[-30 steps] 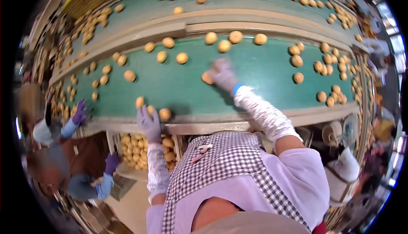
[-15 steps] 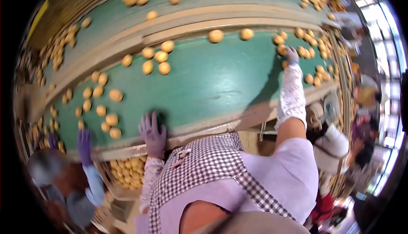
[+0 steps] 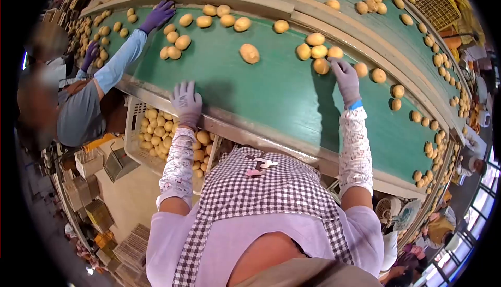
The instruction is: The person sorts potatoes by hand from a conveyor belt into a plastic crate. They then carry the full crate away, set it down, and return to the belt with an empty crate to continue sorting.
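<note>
The right hand (image 3: pixel 345 81) is held open, nothing gripped, fingertips touching the potato (image 3: pixel 321 66) just ahead; the left hand (image 3: pixel 186 102) is rested flat, empty, on the belt (image 3: pixel 261 94) edge. The round potato could be nudged beyond reach

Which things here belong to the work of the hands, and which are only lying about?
In use: right hand at the potato cluster; left hand on the belt edge; crate of potatoes beneath.
Lying about: wire baskets; boxes on the floor.
</note>
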